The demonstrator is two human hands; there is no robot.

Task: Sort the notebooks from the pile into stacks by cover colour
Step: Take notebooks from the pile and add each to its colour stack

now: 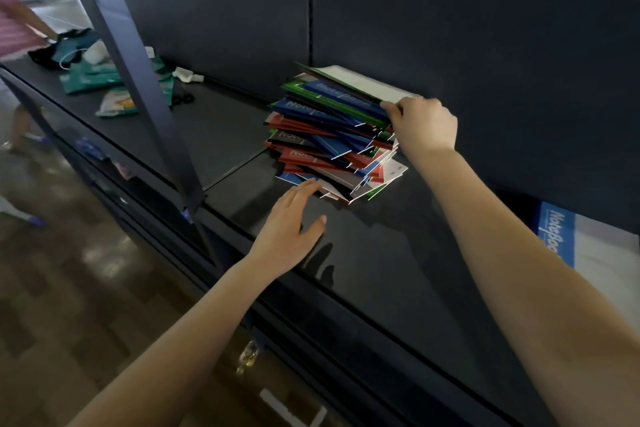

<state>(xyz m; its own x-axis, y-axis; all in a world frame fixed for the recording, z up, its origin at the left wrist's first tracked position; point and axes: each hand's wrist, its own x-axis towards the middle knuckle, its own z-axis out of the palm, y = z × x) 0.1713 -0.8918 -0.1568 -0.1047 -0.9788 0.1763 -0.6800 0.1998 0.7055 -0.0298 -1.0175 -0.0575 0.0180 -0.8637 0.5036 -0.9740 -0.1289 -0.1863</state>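
Observation:
A messy pile of notebooks (325, 135) with blue, red, green and black covers sits on the dark shelf (363, 253). The top notebook (360, 81) has a green edge and shows a white face; it is tilted up at its near end. My right hand (424, 123) pinches its near corner. My left hand (294, 225) lies with straight fingers on the shelf, fingertips touching the bottom front edge of the pile.
A light blue notebook (556, 236) lies at the far right of the shelf. Left of a metal upright (152, 94) are green packets (90, 78) and small items. A dark back panel (450, 45) stands behind the pile. A person stands at the far left.

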